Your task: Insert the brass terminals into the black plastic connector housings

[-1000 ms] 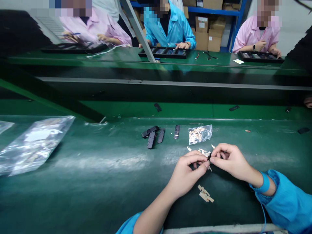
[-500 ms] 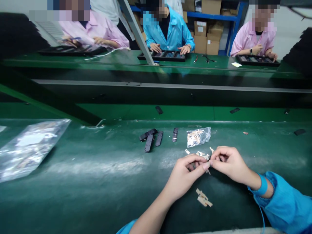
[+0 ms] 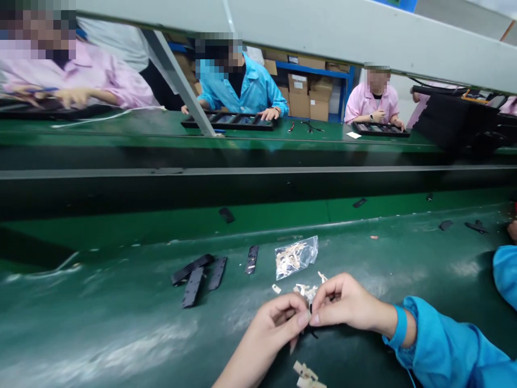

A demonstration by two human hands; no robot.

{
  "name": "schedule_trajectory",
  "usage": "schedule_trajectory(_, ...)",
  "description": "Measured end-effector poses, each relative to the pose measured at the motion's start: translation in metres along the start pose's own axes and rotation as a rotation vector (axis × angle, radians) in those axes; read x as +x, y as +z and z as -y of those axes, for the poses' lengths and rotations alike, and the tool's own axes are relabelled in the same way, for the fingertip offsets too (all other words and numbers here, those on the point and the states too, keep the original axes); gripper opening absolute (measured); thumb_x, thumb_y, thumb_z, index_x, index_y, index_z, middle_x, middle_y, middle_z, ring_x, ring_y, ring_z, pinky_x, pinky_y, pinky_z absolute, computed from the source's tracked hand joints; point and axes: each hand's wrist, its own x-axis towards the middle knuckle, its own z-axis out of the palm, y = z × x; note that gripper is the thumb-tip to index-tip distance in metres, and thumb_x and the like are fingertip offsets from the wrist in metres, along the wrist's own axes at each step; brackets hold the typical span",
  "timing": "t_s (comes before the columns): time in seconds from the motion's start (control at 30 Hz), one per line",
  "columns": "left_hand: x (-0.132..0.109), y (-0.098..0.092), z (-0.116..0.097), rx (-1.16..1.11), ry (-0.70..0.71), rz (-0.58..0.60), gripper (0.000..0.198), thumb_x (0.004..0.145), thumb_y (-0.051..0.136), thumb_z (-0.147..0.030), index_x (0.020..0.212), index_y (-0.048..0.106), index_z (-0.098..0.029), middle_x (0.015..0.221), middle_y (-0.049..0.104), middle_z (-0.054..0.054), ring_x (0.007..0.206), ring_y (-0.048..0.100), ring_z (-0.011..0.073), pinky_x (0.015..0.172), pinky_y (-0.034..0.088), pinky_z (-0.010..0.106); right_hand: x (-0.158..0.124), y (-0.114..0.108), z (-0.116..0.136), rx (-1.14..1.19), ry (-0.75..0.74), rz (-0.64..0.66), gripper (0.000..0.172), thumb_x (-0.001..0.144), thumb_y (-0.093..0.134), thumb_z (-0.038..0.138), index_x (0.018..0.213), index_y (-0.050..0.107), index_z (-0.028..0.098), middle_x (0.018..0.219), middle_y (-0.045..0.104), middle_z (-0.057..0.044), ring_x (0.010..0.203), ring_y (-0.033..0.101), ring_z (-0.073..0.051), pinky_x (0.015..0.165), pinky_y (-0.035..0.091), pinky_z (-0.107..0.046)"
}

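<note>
My left hand [image 3: 277, 326] and my right hand [image 3: 349, 304] meet fingertip to fingertip over the green table, both closed in a pinch. What they pinch is mostly hidden by the fingers; only small dark bits show at the tips. Just behind the fingers lies a loose pile of small cream-coloured pieces [image 3: 306, 291]. A few more flat cream pieces [image 3: 309, 375] lie at the bottom edge, nearer to me. Beyond the pile sits a clear plastic bag [image 3: 297, 257] filled with similar pieces.
Left of the bag lie several black slotted strips [image 3: 193, 287] and a single black strip [image 3: 251, 260]. More dark parts [image 3: 445, 225] are scattered farther back. A blue sleeve [image 3: 504, 272] of another person enters at right. Co-workers sit across with black trays [image 3: 228, 121].
My view has turned to the right and tilted up, so the table things appear farther left and lower. My hands stay pinched together. Another person's sleeve now shows at right.
</note>
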Motion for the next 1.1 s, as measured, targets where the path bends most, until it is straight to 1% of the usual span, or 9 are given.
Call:
schedule_trajectory(0.17, 0.001, 0.001, 0.004, -0.027, -0.025, -0.028, 0.052, 0.069, 0.087, -0.063, 0.070, 0.066, -0.016, 0.067, 0.051, -0.002, 0.054, 0.041, 0.0081, 0.049, 0.037, 0.019, 0.004, 0.003, -0.004, 0.063, 0.025, -0.045, 0.045, 0.040, 0.104, 0.038, 0.069, 0.079, 0.015, 0.068, 0.072, 0.000, 0.062, 0.058, -0.011, 0.063, 0.043, -0.025)
schedule_trajectory(0.33, 0.001, 0.000, 0.005, -0.028, -0.030, -0.030, 0.053, 0.068, 0.088, -0.064, 0.072, 0.065, -0.016, 0.065, 0.050, -0.003, 0.053, 0.040, 0.0080, 0.048, 0.037, 0.019, 0.006, 0.003, -0.005, 0.083, 0.002, -0.079, 0.045, 0.039, 0.104, 0.039, 0.068, 0.079, 0.016, 0.069, 0.073, -0.001, 0.064, 0.063, -0.013, 0.067, 0.049, -0.027)
schedule_trajectory(0.5, 0.002, 0.000, 0.007, -0.035, -0.018, -0.029, 0.053, 0.071, 0.085, -0.064, 0.073, 0.065, -0.016, 0.065, 0.050, -0.003, 0.053, 0.039, 0.0074, 0.049, 0.037, 0.019, 0.006, 0.002, -0.004, 0.117, 0.003, -0.069, 0.044, 0.038, 0.104, 0.036, 0.068, 0.078, 0.015, 0.068, 0.073, -0.001, 0.063, 0.064, -0.013, 0.066, 0.051, -0.027)
schedule_trajectory(0.7, 0.002, 0.000, 0.009, -0.050, -0.016, -0.018, 0.052, 0.073, 0.085, -0.062, 0.073, 0.063, -0.015, 0.064, 0.051, -0.003, 0.052, 0.041, 0.0065, 0.049, 0.034, 0.018, 0.005, 0.003, -0.004, 0.121, 0.015, -0.060, 0.038, 0.045, 0.103, 0.033, 0.068, 0.078, 0.015, 0.063, 0.071, 0.001, 0.058, 0.059, -0.010, 0.062, 0.045, -0.024)
schedule_trajectory(0.83, 0.000, 0.001, 0.007, -0.062, -0.019, -0.007, 0.052, 0.072, 0.085, -0.062, 0.074, 0.062, -0.016, 0.061, 0.050, -0.004, 0.052, 0.042, 0.0072, 0.050, 0.035, 0.019, 0.006, 0.004, -0.006, 0.143, 0.031, -0.070, 0.040, 0.046, 0.102, 0.037, 0.067, 0.077, 0.014, 0.063, 0.070, 0.001, 0.057, 0.058, -0.010, 0.061, 0.043, -0.024)
schedule_trajectory(0.93, 0.000, 0.003, 0.006, -0.074, -0.026, 0.007, 0.052, 0.072, 0.086, -0.061, 0.075, 0.062, -0.016, 0.061, 0.048, -0.005, 0.051, 0.042, 0.0066, 0.049, 0.034, 0.018, 0.005, 0.005, -0.006, 0.150, 0.047, -0.062, 0.041, 0.048, 0.102, 0.040, 0.065, 0.075, 0.015, 0.056, 0.064, 0.004, 0.050, 0.048, -0.007, 0.054, 0.037, -0.022)
schedule_trajectory(1.03, 0.001, 0.008, 0.006, -0.099, -0.040, 0.006, 0.053, 0.070, 0.087, -0.061, 0.075, 0.061, -0.016, 0.062, 0.047, -0.005, 0.051, 0.040, 0.0064, 0.047, 0.034, 0.018, 0.003, 0.006, -0.006, 0.126, 0.064, -0.053, 0.042, 0.052, 0.100, 0.045, 0.064, 0.073, 0.015, 0.051, 0.058, 0.005, 0.045, 0.037, -0.005, 0.048, 0.028, -0.021)
schedule_trajectory(1.1, 0.001, 0.010, 0.007, -0.112, -0.045, 0.015, 0.053, 0.068, 0.088, -0.062, 0.075, 0.061, -0.016, 0.062, 0.047, -0.005, 0.051, 0.038, 0.0067, 0.046, 0.034, 0.018, 0.001, 0.005, -0.005, 0.088, 0.067, -0.059, 0.042, 0.054, 0.098, 0.046, 0.065, 0.072, 0.015, 0.050, 0.056, 0.005, 0.045, 0.033, -0.004, 0.046, 0.022, -0.021)
